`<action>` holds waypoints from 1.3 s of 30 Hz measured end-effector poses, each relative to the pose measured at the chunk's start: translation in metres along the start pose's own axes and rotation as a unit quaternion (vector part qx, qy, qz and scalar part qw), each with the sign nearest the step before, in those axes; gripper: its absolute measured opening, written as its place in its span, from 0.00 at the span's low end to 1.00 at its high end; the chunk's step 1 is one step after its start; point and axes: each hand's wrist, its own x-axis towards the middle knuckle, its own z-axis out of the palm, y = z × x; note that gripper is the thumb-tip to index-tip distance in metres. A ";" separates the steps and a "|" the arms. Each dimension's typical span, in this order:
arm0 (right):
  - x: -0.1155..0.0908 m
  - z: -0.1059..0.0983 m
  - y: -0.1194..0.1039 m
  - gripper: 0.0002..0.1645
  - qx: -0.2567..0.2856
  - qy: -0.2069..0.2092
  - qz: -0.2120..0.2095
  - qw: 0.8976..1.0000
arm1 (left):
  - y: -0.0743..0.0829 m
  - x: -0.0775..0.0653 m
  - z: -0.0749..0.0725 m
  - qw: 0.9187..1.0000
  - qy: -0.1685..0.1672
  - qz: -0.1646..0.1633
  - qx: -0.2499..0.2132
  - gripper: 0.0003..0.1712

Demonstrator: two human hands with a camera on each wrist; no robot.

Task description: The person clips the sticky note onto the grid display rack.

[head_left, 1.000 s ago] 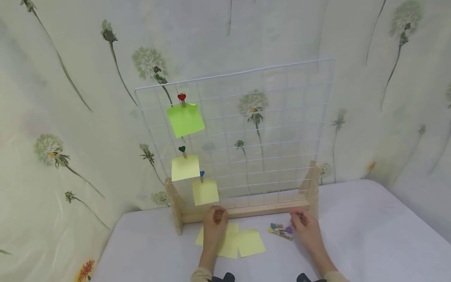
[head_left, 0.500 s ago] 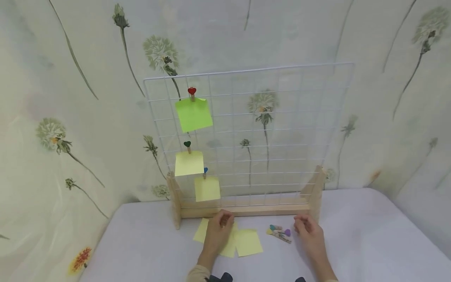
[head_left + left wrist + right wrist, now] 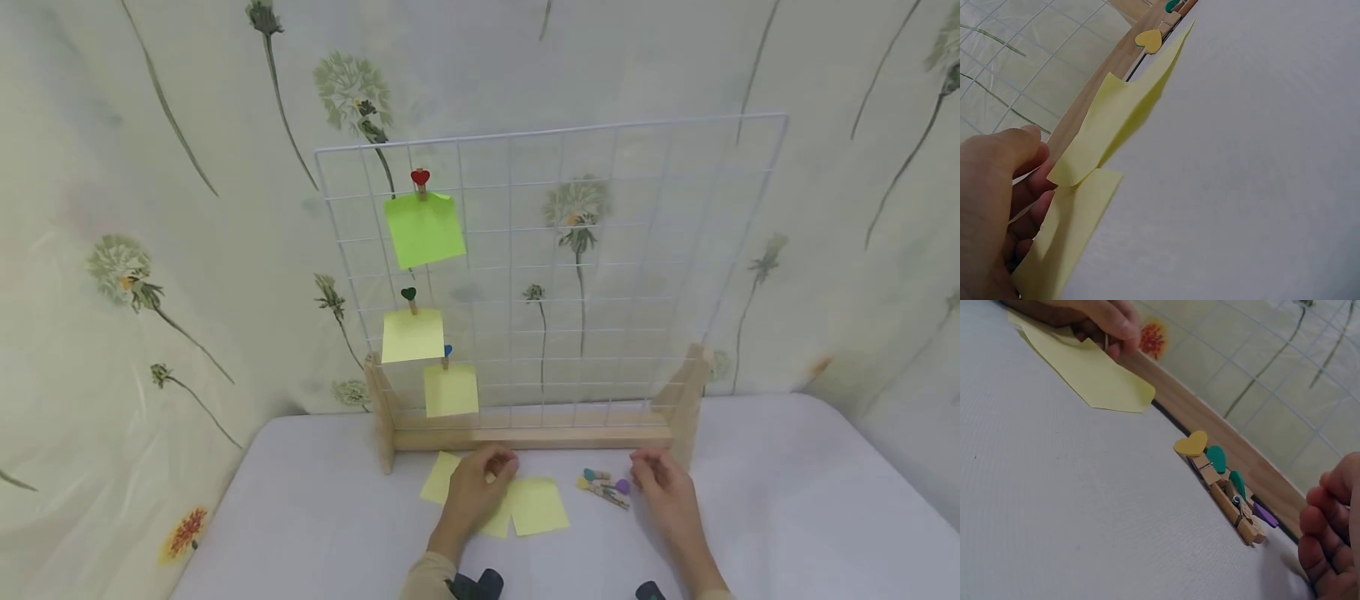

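Note:
My left hand [image 3: 480, 487] hovers over pale yellow sticky notes [image 3: 542, 507] on the white table, covering part of them. Its fingers are loosely curled beside the notes' edges in the left wrist view, with no note plainly pinched. To the right lie several small wooden clothespins [image 3: 1232, 509] with yellow, teal and purple hearts. My right hand [image 3: 669, 492] is just right of them, fingers loosely curled, holding nothing visible. On the white wire grid [image 3: 551, 132] hang a bright green note [image 3: 425, 231] and two pale yellow notes [image 3: 452, 390], each under a heart clothespin.
A wooden stand [image 3: 532, 437] carries the grid along the table's back, with an upright foot at either end. Behind it hangs a curtain [image 3: 247, 250] printed with dandelions. The table [image 3: 315, 508] extends to both sides of the hands.
My left hand has shifted right across the notes, uncovering more of the left one. The right hand stays beside the clothespins. The head view has swung slightly.

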 end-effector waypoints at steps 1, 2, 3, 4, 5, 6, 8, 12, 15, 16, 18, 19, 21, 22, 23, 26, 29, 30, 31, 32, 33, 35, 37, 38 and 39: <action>0.001 0.000 0.000 0.10 0.002 0.003 -0.004 1.000 | 0.000 0.001 0.000 1.000 -0.003 0.003 0.005 0.07; 0.003 0.001 0.000 0.09 0.003 0.004 -0.006 1.000 | -0.001 0.002 0.000 1.000 -0.005 0.006 0.008 0.07; 0.004 0.001 0.000 0.09 0.003 0.006 -0.007 1.000 | -0.001 0.003 0.000 1.000 -0.008 0.009 0.010 0.06; 0.004 0.001 0.000 0.08 0.005 0.007 -0.007 1.000 | -0.001 0.003 -0.001 1.000 -0.011 0.013 0.011 0.06; 0.005 0.001 0.000 0.08 0.005 0.005 -0.007 1.000 | -0.001 0.004 -0.001 1.000 -0.013 0.018 0.012 0.06; 0.005 0.000 0.000 0.08 0.001 0.004 -0.009 1.000 | -0.002 0.004 -0.002 0.999 -0.016 0.024 0.014 0.05; 0.006 -0.002 0.001 0.09 -0.025 -0.003 -0.009 1.000 | -0.002 0.004 -0.003 0.999 -0.022 0.045 0.016 0.05; 0.006 -0.010 0.002 0.14 -0.127 -0.030 -0.009 0.991 | -0.001 0.005 -0.005 0.995 -0.047 0.089 0.014 0.07; 0.007 -0.017 0.001 0.17 -0.171 -0.059 -0.013 0.983 | 0.002 0.005 -0.008 0.992 -0.069 0.101 0.016 0.10; 0.007 -0.019 0.000 0.18 -0.175 -0.068 -0.016 0.982 | 0.003 0.005 -0.009 0.992 -0.072 0.103 0.019 0.11; 0.007 -0.022 -0.001 0.19 -0.182 -0.082 -0.023 0.980 | 0.004 0.004 -0.011 0.991 -0.079 0.101 0.027 0.12; 0.006 -0.024 -0.001 0.19 -0.186 -0.085 -0.025 0.978 | 0.004 0.004 -0.011 0.991 -0.083 0.099 0.030 0.13; 0.004 -0.027 0.000 0.19 -0.196 -0.089 -0.022 0.976 | 0.005 0.003 -0.013 0.990 -0.092 0.097 0.034 0.14; 0.003 -0.028 0.001 0.19 -0.202 -0.090 -0.019 0.975 | 0.004 0.002 -0.013 0.990 -0.097 0.096 0.034 0.14; 0.002 -0.030 0.002 0.19 -0.203 -0.093 -0.014 0.975 | 0.004 0.001 -0.014 0.990 -0.103 0.093 0.036 0.14; -0.001 -0.032 0.004 0.19 -0.193 -0.105 -0.004 0.976 | 0.003 -0.001 -0.015 0.989 -0.113 0.086 0.032 0.12; -0.004 -0.031 0.002 0.18 -0.175 -0.124 0.001 0.977 | 0.002 -0.002 -0.015 0.990 -0.111 0.081 0.029 0.08; -0.004 -0.031 0.001 0.18 -0.168 -0.131 0.003 0.977 | 0.001 -0.002 -0.014 0.990 -0.109 0.082 0.028 0.06; -0.005 -0.031 0.000 0.18 -0.162 -0.138 0.010 0.977 | 0.001 -0.002 -0.014 0.990 -0.106 0.084 0.027 0.05; -0.005 -0.030 -0.001 0.18 -0.157 -0.144 0.015 0.977 | 0.001 -0.002 -0.013 0.991 -0.102 0.084 0.027 0.04; -0.005 -0.030 -0.002 0.18 -0.153 -0.151 0.020 0.976 | 0.001 -0.002 -0.013 0.991 -0.098 0.084 0.028 0.04; -0.004 -0.030 -0.003 0.19 -0.145 -0.161 0.029 0.976 | 0.000 -0.002 -0.012 0.992 -0.089 0.086 0.027 0.03; -0.004 -0.029 -0.004 0.19 -0.145 -0.162 0.030 0.976 | 0.000 -0.002 -0.012 0.992 -0.082 0.089 0.023 0.03; -0.004 -0.029 -0.004 0.19 -0.145 -0.161 0.029 0.976 | -0.001 -0.002 -0.011 0.992 -0.079 0.091 0.020 0.03; -0.004 -0.029 -0.004 0.19 -0.147 -0.160 0.029 0.976 | -0.002 -0.002 -0.011 0.993 -0.077 0.093 0.018 0.03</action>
